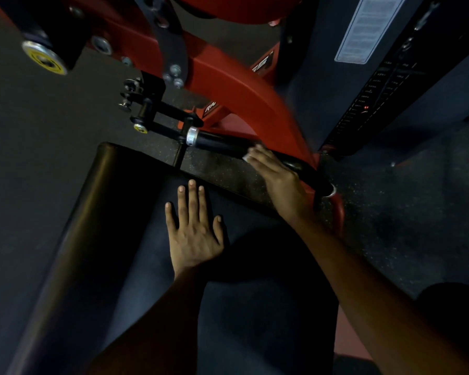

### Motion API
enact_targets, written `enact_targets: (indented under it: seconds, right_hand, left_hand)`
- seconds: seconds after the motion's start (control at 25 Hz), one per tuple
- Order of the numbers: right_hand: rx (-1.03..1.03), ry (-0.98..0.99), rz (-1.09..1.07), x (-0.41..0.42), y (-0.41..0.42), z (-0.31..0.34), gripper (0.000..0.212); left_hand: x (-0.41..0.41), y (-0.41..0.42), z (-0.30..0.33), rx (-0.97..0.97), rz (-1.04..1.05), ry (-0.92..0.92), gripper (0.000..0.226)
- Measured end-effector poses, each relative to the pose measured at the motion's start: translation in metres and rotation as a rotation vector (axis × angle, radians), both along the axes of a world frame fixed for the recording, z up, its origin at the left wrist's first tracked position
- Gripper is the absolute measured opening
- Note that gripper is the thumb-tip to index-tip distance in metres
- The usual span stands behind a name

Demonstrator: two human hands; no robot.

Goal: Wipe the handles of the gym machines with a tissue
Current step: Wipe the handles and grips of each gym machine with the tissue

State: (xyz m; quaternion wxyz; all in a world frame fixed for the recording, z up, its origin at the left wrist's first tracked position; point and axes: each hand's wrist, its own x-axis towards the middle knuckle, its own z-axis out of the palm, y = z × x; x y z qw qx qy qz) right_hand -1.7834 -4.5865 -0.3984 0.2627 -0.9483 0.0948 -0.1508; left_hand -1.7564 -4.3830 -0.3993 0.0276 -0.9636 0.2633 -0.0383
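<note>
A black handle (pixel 222 142) with a silver collar runs from the middle toward the lower right on a red gym machine (pixel 236 85). My right hand (pixel 274 171) lies over the handle's right part, closed on a white tissue (pixel 246 157) that peeks out at the fingertips. My left hand (pixel 192 228) rests flat with its fingers spread on a dark padded seat (pixel 136 239), holding nothing. The handle's far end, with a silver ring, shows just past my right wrist.
A black weight stack (pixel 377 98) with a white label stands at the upper right. Black linkage with yellow-capped pins (pixel 140 127) sits left of the handle. Speckled rubber floor (pixel 390 212) surrounds the machine. My dark-clothed legs fill the lower centre.
</note>
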Motion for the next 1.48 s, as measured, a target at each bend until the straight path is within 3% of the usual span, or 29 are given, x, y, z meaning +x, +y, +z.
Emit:
enact_targets:
  seconds: [0.16,0.36,0.48,0.64,0.88,1.12,1.48]
  right_hand:
    - [0.040,-0.065,-0.316,-0.033,0.015,0.004,0.035]
    - [0.079,0.062,-0.375,-0.057,0.038,0.053,0.033]
    - [0.062,0.118,-0.397,-0.063,0.036,0.105,0.025]
    - [0.000,0.131,-0.404,-0.086,0.041,0.165,0.025]
    - [0.032,0.218,-0.353,-0.151,0.089,0.237,0.032]
    - [0.037,0.126,-0.369,-0.209,0.152,0.294,0.028]
    - [0.121,0.111,-0.364,-0.275,0.230,0.325,0.030]
  left_hand:
    - [-0.005,0.001,-0.001,-0.002,0.001,0.105,0.064]
    - [0.002,-0.004,0.038,-0.037,0.033,0.339,0.075]
    - [0.000,-0.020,0.093,-0.164,0.049,0.434,0.061]
    - [-0.026,-0.017,0.160,-0.264,0.016,0.465,0.051]
    - [-0.099,0.034,0.239,-0.202,-0.024,0.514,0.050]
    - [-0.153,0.089,0.282,-0.223,-0.035,0.457,0.051]
    - [-0.229,0.173,0.317,-0.141,-0.047,0.394,0.053]
